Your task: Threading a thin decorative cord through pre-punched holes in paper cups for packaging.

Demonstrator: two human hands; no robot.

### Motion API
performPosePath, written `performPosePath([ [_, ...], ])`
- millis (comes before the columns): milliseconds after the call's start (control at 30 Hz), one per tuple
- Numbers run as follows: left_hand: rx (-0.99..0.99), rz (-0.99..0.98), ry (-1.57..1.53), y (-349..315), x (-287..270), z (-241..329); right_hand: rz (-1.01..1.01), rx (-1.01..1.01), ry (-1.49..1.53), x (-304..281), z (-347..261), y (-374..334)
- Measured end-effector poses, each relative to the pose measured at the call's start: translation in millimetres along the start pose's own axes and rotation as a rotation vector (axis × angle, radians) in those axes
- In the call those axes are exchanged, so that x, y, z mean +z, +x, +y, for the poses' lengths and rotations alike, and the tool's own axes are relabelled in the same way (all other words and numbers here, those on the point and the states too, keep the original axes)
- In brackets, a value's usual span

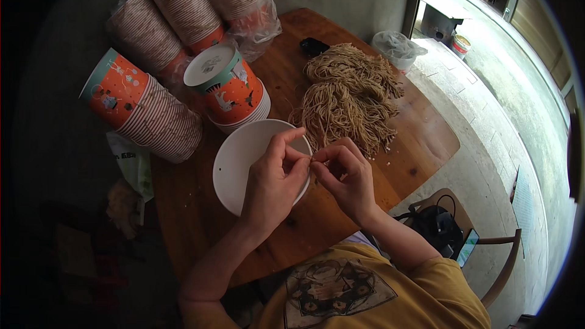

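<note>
A white paper bucket [234,159] stands or leans on the table close to me, its pale inside facing up and a small dark hole in its wall. Over its right rim, my left hand [274,173] pinches thumb and finger together. Fingertip to fingertip with it, my right hand [345,170] is closed in a pinch too. Whatever lies between the fingertips is too small to make out. Just beyond my right hand rests a big heap of tan cords [350,100] in loose bundles.
Upside-down orange and teal buckets [228,94] stand behind the white one. A leaning stack [161,119] is at the left, with wrapped stacks [183,6] at the back. A wooden table [420,146] bears these. At the right, a chair [503,262] holds a black bag [436,228] and a phone [468,248].
</note>
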State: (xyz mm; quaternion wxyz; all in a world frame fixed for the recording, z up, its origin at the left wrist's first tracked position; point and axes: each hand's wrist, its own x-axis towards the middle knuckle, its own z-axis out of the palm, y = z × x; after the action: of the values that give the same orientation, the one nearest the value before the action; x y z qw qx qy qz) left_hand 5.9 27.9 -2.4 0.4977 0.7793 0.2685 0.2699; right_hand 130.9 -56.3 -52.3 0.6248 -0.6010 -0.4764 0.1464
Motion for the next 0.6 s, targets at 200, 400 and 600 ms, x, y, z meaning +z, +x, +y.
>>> performPosePath([
  [200, 0.108, 0.029, 0.155, 1.1, 0.1, 0.5, -0.013, -0.038, -0.065, -4.3, -5.7, 1.6],
  [400, 0.062, -0.023, 0.076, 4.1, -3.7, -3.8, -0.133, -0.017, 0.014, -11.8, -8.1, 10.4],
  [600, -0.11, -0.073, -0.232, 6.5, -3.9, -6.3, -0.175, 0.235, 0.499, -4.7, 13.2, 4.4],
])
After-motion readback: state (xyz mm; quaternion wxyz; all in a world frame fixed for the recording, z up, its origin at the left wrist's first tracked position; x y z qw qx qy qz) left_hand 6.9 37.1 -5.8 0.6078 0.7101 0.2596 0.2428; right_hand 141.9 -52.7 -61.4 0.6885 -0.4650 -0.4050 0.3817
